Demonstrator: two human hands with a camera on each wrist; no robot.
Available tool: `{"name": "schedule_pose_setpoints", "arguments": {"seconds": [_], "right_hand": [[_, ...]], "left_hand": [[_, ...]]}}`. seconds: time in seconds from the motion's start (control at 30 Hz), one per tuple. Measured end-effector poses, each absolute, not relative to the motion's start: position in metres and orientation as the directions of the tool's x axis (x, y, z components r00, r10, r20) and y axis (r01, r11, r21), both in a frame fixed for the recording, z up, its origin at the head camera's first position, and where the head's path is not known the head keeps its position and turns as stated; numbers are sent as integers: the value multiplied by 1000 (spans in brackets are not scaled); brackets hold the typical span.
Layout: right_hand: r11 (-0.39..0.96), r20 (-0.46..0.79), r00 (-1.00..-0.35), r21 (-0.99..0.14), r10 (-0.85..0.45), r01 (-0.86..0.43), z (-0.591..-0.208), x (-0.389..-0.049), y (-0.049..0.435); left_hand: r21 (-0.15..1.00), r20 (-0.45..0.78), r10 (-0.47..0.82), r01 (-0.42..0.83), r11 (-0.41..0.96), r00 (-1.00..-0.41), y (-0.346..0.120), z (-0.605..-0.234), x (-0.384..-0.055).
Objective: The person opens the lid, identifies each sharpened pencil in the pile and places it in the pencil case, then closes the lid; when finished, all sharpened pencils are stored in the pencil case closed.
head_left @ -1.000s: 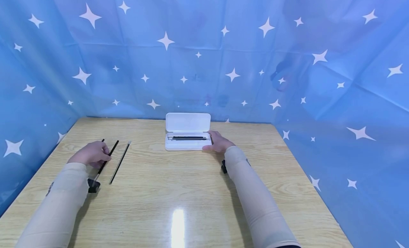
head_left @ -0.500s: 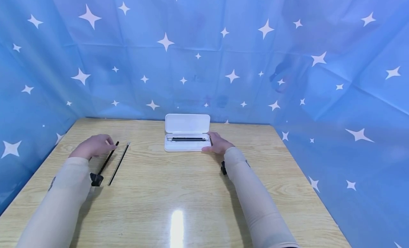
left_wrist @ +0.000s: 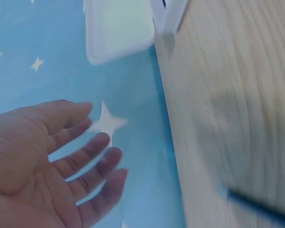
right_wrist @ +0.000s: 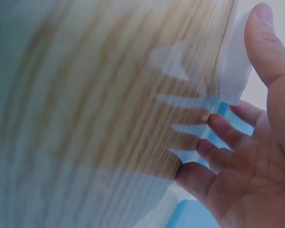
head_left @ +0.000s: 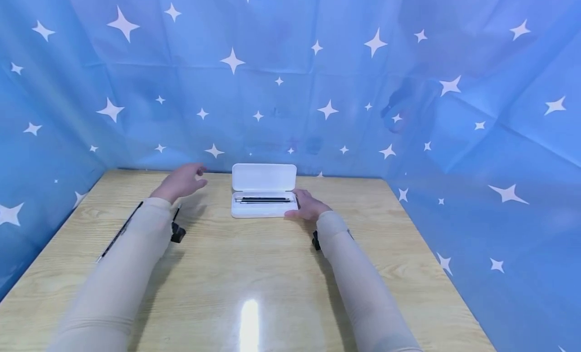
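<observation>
My left hand [head_left: 181,182] hovers over the back left part of the table, its fingers loosely bent. In the left wrist view nothing lies between the fingers and thumb. My right hand [head_left: 308,207] holds the right end of a white pencil case [head_left: 240,210], thumb at its front edge and fingers at its side and behind. The case lies open, its lid [head_left: 264,178] raised at the back, with slim black pencils [head_left: 265,200] inside. One black pencil [head_left: 120,232] lies left of my left forearm. The tip of another pencil [head_left: 176,212] shows past the sleeve; the rest is hidden.
The wooden table [head_left: 281,271] reaches back to a blue curtain [head_left: 281,130] with white stars. A black wrist camera [head_left: 178,233] sits on my left sleeve, close over the tabletop.
My left hand has left the pencils at the left and moved right and farther back, toward the case. The right hand and the case stay in place.
</observation>
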State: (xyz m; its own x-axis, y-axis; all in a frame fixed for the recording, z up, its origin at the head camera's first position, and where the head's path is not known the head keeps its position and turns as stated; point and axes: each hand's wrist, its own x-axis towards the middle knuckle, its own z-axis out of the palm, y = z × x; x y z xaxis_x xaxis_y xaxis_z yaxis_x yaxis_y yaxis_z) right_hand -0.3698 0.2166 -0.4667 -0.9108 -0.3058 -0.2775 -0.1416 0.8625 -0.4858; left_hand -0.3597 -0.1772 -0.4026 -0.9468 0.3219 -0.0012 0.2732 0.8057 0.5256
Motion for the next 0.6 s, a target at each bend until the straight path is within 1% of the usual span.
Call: {"name": "schedule_pose_setpoints", "arguments": {"seconds": [0.2,0.27,0.37,0.6], "right_hand": [[859,-256,-912,-484,-321,-166,-472,-370,217],[858,-249,-913,-485,-323,-172,-472,-370,216],[860,-246,-916,-482,-316,-167,-468,-368,216],[854,-245,-918,-497,-311,-156,-469,-368,218]], "left_hand": [[582,56,317,289,760,-947,-135,-410,-384],[582,80,317,302,755,-945,-124,-412,-390],[594,99,332,324,737,-938,-110,-411,-394],[562,93,345,335,756,-934,-94,-411,-394]]}}
